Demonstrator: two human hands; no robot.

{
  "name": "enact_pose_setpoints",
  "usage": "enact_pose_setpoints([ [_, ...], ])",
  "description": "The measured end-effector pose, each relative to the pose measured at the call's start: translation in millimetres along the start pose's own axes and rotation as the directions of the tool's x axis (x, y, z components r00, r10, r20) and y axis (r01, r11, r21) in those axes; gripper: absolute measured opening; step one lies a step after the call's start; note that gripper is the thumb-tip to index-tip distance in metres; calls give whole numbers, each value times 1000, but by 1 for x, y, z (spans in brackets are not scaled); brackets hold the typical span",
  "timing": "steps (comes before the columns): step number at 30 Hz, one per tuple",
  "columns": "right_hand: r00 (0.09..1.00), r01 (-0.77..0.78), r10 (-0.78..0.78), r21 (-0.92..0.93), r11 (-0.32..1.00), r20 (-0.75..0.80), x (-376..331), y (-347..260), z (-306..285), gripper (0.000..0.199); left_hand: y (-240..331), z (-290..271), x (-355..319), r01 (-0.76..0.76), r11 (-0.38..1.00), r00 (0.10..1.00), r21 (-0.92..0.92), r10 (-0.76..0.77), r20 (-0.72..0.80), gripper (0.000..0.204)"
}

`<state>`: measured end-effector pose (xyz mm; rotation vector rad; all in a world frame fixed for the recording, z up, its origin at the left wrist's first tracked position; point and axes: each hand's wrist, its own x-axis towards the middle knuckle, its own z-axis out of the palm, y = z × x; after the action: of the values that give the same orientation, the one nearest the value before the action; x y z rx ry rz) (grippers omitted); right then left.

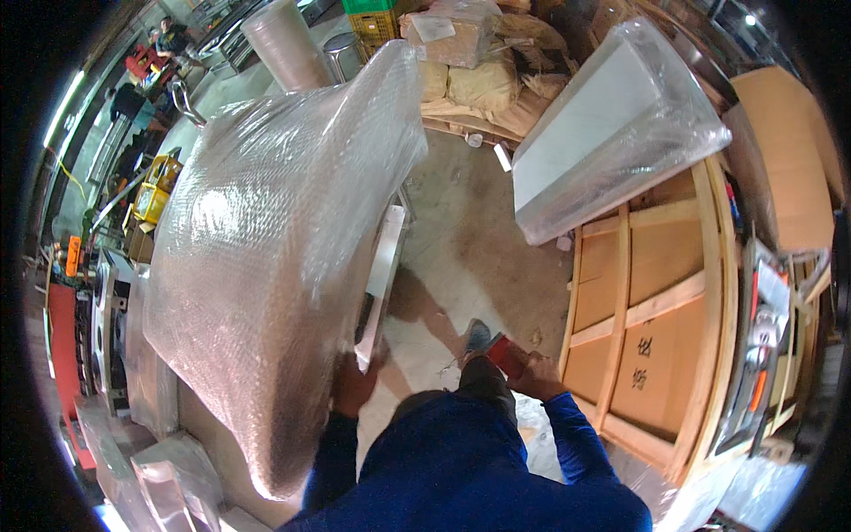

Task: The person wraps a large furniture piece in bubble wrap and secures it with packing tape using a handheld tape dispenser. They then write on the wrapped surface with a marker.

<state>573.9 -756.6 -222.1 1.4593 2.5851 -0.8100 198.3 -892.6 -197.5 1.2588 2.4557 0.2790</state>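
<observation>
A large bulky item wrapped in bubble wrap [266, 213] stands at my left, its clear film shiny and loosely draped. My left hand [356, 387] is at its near right edge, by the lower end of a pale metal strip [381, 279]; the fingers are dim and partly hidden, so their grip does not show. In my right hand [537, 377], held low in front of me, is a small dark red blocky object [507, 356] whose kind I cannot make out. The fingers are closed round it.
To the right, a film-wrapped white box [612, 124] rests on a wooden crate [634, 310] with cardboard panels. Wrapped bundles on a pallet [483, 75] and a bubble wrap roll [285, 44] stand farther off. Concrete floor [461, 213] lies between. Two people are far left.
</observation>
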Motion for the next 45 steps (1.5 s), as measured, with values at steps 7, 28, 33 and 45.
enact_pose_setpoints([
  [7, 973, -107, 120, 76, 991, -198, 80, 52, -101, 85, -25, 83, 183, 71, 997, 989, -27, -67, 130, 77],
  [28, 919, 389, -394, -110, 915, -27, 490, 49, -245, 85, 107, 73, 295, 223, 943, 969, -245, -186, 165, 57],
  [33, 863, 506, -505, 102, 857, -37, 603, 23, -245, 83, 115, 82, 306, 393, 893, 909, -220, -342, 237, 56],
  [45, 661, 709, -723, 149, 689, 199, 832, -20, -280, 90, 199, 121, 330, 852, 518, 462, -79, -670, 582, 53],
])
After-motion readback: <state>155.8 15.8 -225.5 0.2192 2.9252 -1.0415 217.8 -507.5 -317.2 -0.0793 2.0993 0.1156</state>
